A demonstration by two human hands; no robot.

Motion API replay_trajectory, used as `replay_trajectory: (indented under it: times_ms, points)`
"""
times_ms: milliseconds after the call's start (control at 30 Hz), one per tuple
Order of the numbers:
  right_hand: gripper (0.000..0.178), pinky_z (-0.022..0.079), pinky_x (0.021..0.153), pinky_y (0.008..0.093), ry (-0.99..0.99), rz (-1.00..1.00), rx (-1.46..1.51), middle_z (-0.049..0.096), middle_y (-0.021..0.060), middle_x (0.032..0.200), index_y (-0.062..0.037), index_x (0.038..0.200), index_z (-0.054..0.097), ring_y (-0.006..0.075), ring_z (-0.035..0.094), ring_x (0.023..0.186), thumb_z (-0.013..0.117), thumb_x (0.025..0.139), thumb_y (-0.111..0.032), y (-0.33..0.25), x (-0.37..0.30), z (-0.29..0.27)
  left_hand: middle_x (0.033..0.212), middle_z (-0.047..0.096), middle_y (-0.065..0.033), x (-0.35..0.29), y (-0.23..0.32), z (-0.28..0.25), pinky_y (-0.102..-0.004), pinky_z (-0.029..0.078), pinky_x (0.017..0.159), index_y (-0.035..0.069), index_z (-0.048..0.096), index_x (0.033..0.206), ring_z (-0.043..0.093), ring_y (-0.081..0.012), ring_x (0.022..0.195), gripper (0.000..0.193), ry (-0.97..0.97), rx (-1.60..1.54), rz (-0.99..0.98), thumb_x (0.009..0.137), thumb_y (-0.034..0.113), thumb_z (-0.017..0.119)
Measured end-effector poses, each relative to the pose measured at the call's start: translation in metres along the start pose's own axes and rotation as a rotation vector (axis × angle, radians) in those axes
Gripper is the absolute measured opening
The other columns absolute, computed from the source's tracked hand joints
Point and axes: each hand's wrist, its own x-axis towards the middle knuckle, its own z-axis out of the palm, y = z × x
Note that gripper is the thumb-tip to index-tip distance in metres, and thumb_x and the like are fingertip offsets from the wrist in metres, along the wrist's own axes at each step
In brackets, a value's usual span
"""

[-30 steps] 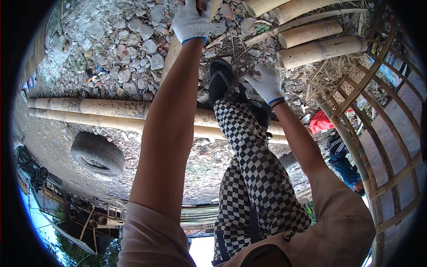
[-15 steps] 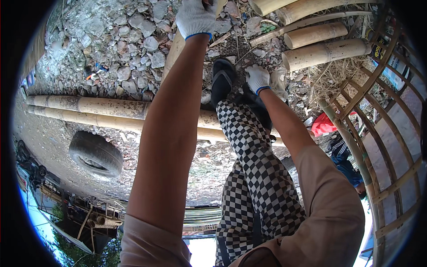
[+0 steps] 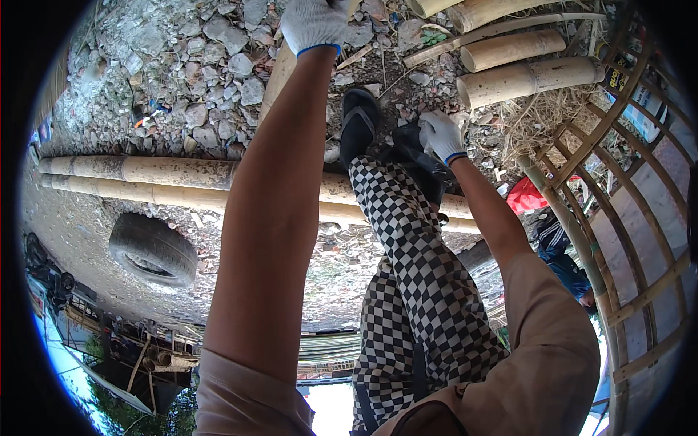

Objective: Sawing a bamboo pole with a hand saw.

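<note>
My left hand [image 3: 314,25], in a white knit glove with a blue cuff, closes on a pale bamboo slat [image 3: 280,83] at the top of the view. The frame's edge cuts off part of its fingers. My right hand [image 3: 442,136], gloved the same way, is low over the rubble beside my dark footwear [image 3: 418,156]. Its fingers are curled, and whatever they hold is hidden. Between the hands, my other foot wears a black sandal [image 3: 360,120] over a dark sock.
Several cut bamboo lengths [image 3: 531,81] lie at upper right. Two long bamboo poles [image 3: 174,173] run behind my legs. A tyre [image 3: 153,251] lies left. A woven bamboo frame [image 3: 603,240] stands at right, near a red plastic piece [image 3: 525,195] and another person [image 3: 556,247].
My right hand has shifted slightly right and down, with its fingers drawn in more. My left hand remains at the slat, slightly higher in view.
</note>
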Motion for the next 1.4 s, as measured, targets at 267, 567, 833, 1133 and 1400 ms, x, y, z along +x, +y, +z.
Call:
replay_trajectory:
  times_ms: [267, 567, 833, 1133, 1400]
  points:
    - [0.025, 0.055, 0.092, 0.0423, 0.057, 0.036, 0.069, 0.068, 0.0155, 0.114, -0.0044, 0.116, 0.072, 0.0369, 0.068, 0.106, 0.06, 0.094, -0.006, 0.016, -0.052, -0.006, 0.089, 0.068, -0.0174, 0.004, 0.006, -0.001, -0.0485, 0.052, 0.072, 0.015, 0.063, 0.122, 0.067, -0.0402, 0.084, 0.028, -0.116, 0.011, -0.092, 0.094, 0.016, 0.066]
    - [0.049, 0.05, 0.102, 0.0506, 0.006, 0.065, -0.079, 0.055, 0.0218, 0.136, 0.0006, 0.133, 0.057, 0.0449, 0.057, 0.123, 0.069, 0.09, -0.02, 0.011, -0.086, 0.027, 0.087, 0.066, -0.0174, 0.0, 0.008, 0.013, -0.0483, 0.052, 0.069, 0.014, 0.064, 0.121, 0.067, -0.0395, 0.08, 0.031, -0.093, -0.031, -0.089, 0.093, 0.024, 0.071]
    - [0.085, 0.047, 0.107, 0.0513, 0.104, 0.459, 0.016, 0.049, 0.0158, 0.142, -0.0079, 0.14, 0.049, 0.0409, 0.048, 0.135, 0.092, 0.072, -0.034, -0.007, -0.075, 0.07, 0.1, 0.069, -0.0209, 0.003, 0.004, 0.004, -0.05, 0.055, 0.075, 0.014, 0.064, 0.126, 0.07, -0.0425, 0.088, 0.038, -0.055, 0.039, -0.043, 0.092, 0.029, 0.071]
    - [0.04, 0.051, 0.092, 0.0509, 0.288, 0.399, 0.145, 0.061, 0.0233, 0.117, -0.004, 0.129, 0.057, 0.0461, 0.061, 0.108, 0.054, 0.089, 0.0, 0.021, -0.058, 0.097, 0.109, 0.072, -0.0176, 0.004, -0.005, 0.003, -0.053, 0.059, 0.08, 0.023, 0.063, 0.129, 0.072, -0.0413, 0.094, 0.045, -0.107, 0.135, -0.082, 0.093, 0.049, 0.067]
    - [0.044, 0.056, 0.091, 0.0416, 0.066, 0.355, 0.283, 0.074, 0.024, 0.118, -0.0044, 0.132, 0.065, 0.0387, 0.072, 0.105, 0.05, 0.091, -0.002, 0.006, -0.041, 0.004, 0.105, 0.067, -0.019, 0.007, 0.003, -0.006, -0.0515, 0.058, 0.08, 0.017, 0.061, 0.126, 0.071, -0.0406, 0.094, 0.043, -0.209, 0.173, -0.124, 0.092, 0.042, 0.071]
